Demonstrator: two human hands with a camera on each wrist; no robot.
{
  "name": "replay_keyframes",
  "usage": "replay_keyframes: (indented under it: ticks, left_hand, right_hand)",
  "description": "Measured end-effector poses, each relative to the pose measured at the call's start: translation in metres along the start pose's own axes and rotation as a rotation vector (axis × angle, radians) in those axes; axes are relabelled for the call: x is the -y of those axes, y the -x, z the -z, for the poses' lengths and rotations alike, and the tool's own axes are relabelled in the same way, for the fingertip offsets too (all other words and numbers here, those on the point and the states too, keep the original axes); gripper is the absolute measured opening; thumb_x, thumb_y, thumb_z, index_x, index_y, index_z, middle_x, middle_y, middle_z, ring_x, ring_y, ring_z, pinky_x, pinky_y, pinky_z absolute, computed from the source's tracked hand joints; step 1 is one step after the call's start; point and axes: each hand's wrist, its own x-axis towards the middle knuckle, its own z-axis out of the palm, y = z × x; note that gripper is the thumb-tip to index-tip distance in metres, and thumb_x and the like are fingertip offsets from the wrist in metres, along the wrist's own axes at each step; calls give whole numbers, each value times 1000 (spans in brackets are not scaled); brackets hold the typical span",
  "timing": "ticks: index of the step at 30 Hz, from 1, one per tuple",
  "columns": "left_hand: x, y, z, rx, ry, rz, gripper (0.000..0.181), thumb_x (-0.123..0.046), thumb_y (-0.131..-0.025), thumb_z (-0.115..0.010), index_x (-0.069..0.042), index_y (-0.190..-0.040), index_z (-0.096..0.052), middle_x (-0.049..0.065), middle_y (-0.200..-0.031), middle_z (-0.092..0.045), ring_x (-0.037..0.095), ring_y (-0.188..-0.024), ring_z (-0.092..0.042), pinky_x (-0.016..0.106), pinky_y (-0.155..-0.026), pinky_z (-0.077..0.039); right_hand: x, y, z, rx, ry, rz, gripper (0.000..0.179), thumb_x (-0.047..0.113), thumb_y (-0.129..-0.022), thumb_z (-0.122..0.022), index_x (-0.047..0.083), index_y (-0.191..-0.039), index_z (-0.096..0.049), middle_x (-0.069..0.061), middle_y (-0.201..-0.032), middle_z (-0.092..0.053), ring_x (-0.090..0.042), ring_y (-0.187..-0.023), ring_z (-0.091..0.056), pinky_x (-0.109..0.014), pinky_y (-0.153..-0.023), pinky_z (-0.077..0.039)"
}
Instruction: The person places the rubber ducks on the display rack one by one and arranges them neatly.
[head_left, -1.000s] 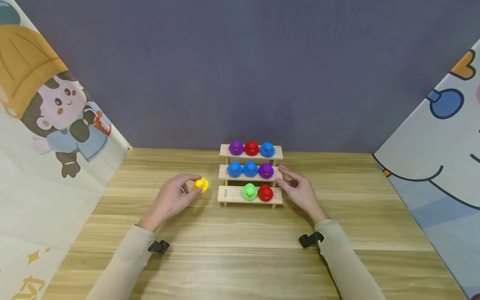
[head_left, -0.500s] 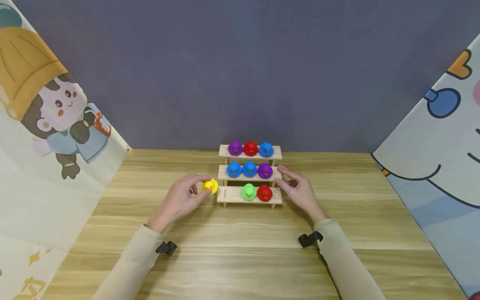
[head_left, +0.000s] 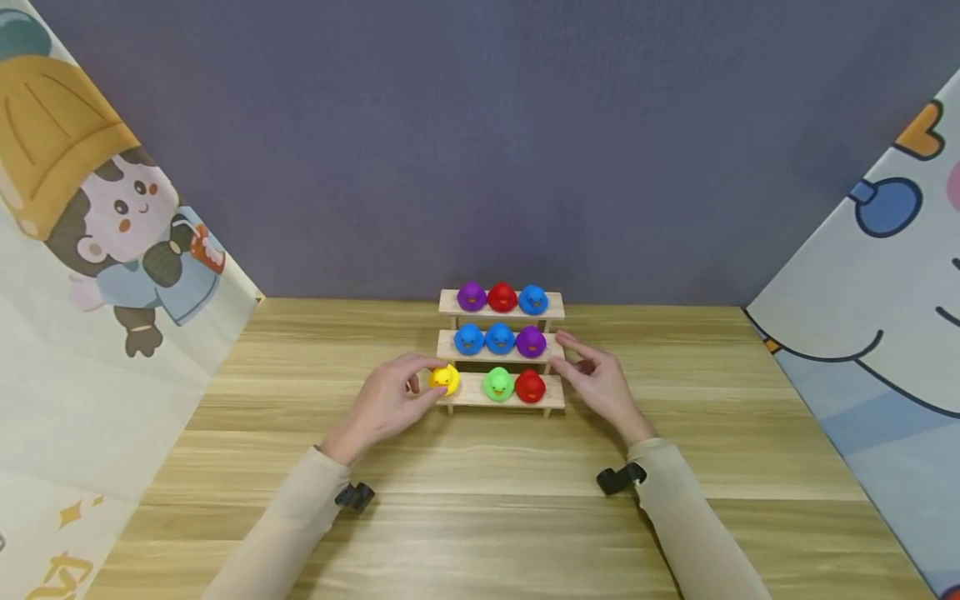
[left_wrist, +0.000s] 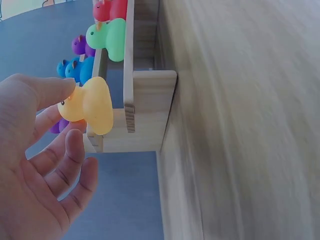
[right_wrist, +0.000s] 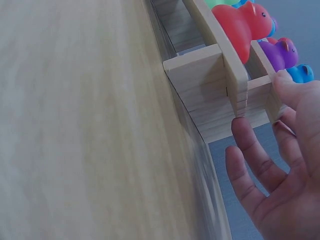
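My left hand (head_left: 390, 402) pinches a yellow toy duck (head_left: 444, 381) between thumb and fingertips, over the left end of the lowest step of a three-step wooden stand (head_left: 471, 392). In the left wrist view the yellow duck (left_wrist: 95, 106) tilts beside the step's end. My right hand (head_left: 598, 385) holds the right end of the middle step, thumb at its front edge and index finger toward the back. On the lowest step sit a green duck (head_left: 498, 384) and a red duck (head_left: 530, 387), with bare wood left of the green one.
Two blue ducks (head_left: 484, 339) and a purple duck (head_left: 531, 342) fill the middle step. Purple, red (head_left: 502, 297) and blue ducks line the top step. The stand is on a wood-grain table (head_left: 480, 517) before a dark blue wall (head_left: 480, 150); printed cloths flank both sides.
The left hand has carried the yellow duck rightward and slightly toward the near side, from beside the stand to over its lowest step. The right hand stays at the stand's right side.
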Motion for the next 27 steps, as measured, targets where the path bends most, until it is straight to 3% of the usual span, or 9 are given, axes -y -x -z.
replay_keyframes:
  ticks: [21, 27]
  left_hand:
    - [-9, -13, -27, 63, 32, -27, 37, -24, -95, -82, -20, -130, -75, -5, -108, -74, 5, -78, -60, 26, -70, -52]
    - [-10, -14, -30, 63, 24, -26, 37, -24, -95, -82, -21, -131, -75, -5, -115, -75, 6, -79, -60, 26, -70, -51]
  right_hand:
    - [-2, 0, -2, -14, 5, -4, 56, 41, -99, -77, 17, -147, -65, -2, -155, -61, -26, -84, -73, -23, -65, -56]
    - [-1, -1, -3, -15, 0, -15, 56, 44, -98, -78, 19, -146, -67, 2, -153, -63, -27, -85, -73, -23, -66, -56]
